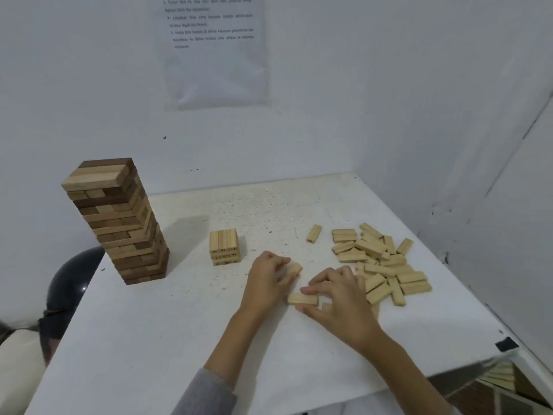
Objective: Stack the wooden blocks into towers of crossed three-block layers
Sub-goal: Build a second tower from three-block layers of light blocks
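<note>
A tall two-toned tower point(119, 223) stands at the left of the desk point(149, 339), a short pale stack point(225, 247) sits mid-desk, and a loose pile of blocks point(383, 262) lies right, one stray block point(314, 233) just left of it. Nearer, the left hand point(269, 278) has its grip curled round a pale block point(294, 269), while the right hand point(341, 298) pinches a second block point(302, 298) lying flat on the desk, the pile close beside it.
</note>
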Tool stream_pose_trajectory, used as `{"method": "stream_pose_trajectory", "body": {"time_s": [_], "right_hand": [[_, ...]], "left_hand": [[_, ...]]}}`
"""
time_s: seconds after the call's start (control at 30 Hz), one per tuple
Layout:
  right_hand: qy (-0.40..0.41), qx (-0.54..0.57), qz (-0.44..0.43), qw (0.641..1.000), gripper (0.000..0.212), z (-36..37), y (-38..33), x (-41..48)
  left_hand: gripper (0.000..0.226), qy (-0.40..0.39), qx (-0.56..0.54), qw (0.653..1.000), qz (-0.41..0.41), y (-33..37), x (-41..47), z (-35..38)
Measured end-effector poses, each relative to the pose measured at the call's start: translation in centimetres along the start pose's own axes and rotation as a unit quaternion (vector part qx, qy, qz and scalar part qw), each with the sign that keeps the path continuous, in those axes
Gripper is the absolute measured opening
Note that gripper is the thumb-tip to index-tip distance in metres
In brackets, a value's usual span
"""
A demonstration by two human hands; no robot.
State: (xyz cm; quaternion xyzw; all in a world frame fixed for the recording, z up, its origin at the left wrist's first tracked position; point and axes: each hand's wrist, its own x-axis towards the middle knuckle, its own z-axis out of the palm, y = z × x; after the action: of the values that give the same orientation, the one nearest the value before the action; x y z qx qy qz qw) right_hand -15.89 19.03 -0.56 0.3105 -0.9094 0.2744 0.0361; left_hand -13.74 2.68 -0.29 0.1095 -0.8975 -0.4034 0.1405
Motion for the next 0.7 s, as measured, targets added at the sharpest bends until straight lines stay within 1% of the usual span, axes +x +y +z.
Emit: {"method": "stream_pose_trajectory", "body": {"time_s": [0.03, 0.1, 0.17, 0.23, 0.3, 0.33, 0.4, 0.47, 0.53, 0.6, 0.67, 0.7], "right_hand": [[0.007, -0.011, -0.006, 1.000, 0.026, 0.2, 0.0, -0.1], [0.035, 0.008, -0.013, 0.999, 0.020, 0.6, 0.2, -0.3], [0.044, 0.059, -0.002, 0.997, 0.017, 0.6, 0.5, -0.5], [0.057, 0.143, 0.023, 0.988, 0.018, 0.1, 0.8, -0.7], [0.079, 0.222, 0.042, 0.971, 0.030, -0.9, 0.9, -0.9], [0.087, 0.245, 0.037, 0.965, 0.034, -1.4, 1.1, -0.9], [0.093, 0.273, 0.032, 0.957, 0.036, -2.3, 1.6, -0.9], [0.096, 0.289, 0.059, 0.951, 0.034, -3.2, 2.3, -0.5], [0.098, 0.302, 0.110, 0.942, 0.030, -4.1, 3.1, 0.1], [0.101, 0.311, 0.148, 0.933, 0.025, -5.1, 4.0, 0.7], [0.100, 0.274, 0.164, 0.942, 0.021, -5.7, 4.9, 1.4], [0.096, 0.229, 0.170, 0.954, 0.021, -5.8, 5.5, 1.8]], "left_hand": [[0.025, -0.006, 0.013, 1.000, 0.001, -0.1, 0.1, 0.1], [0.018, -0.005, 0.021, 1.000, 0.003, -0.2, 0.4, 0.1], [0.012, 0.011, -0.008, 1.000, -0.003, -0.2, 0.4, 0.0], [0.009, 0.034, -0.067, 0.997, -0.016, 0.0, 0.4, -0.1], [0.013, 0.042, -0.115, 0.992, -0.026, 0.4, 0.5, 0.0], [0.018, 0.034, -0.124, 0.991, -0.026, 0.7, 0.7, 0.1], [0.026, 0.011, -0.138, 0.990, -0.023, 1.4, 1.0, 0.7], [0.024, -0.013, -0.180, 0.983, -0.025, 2.5, 1.2, 1.4], [0.023, -0.032, -0.217, 0.975, -0.019, 3.6, 1.3, 2.3], [0.026, -0.043, -0.240, 0.970, -0.012, 4.6, 1.5, 3.1], [0.031, -0.056, -0.251, 0.966, 0.000, 5.6, 1.8, 3.8], [0.032, -0.064, -0.254, 0.965, 0.005, 6.0, 2.0, 4.1]]}}
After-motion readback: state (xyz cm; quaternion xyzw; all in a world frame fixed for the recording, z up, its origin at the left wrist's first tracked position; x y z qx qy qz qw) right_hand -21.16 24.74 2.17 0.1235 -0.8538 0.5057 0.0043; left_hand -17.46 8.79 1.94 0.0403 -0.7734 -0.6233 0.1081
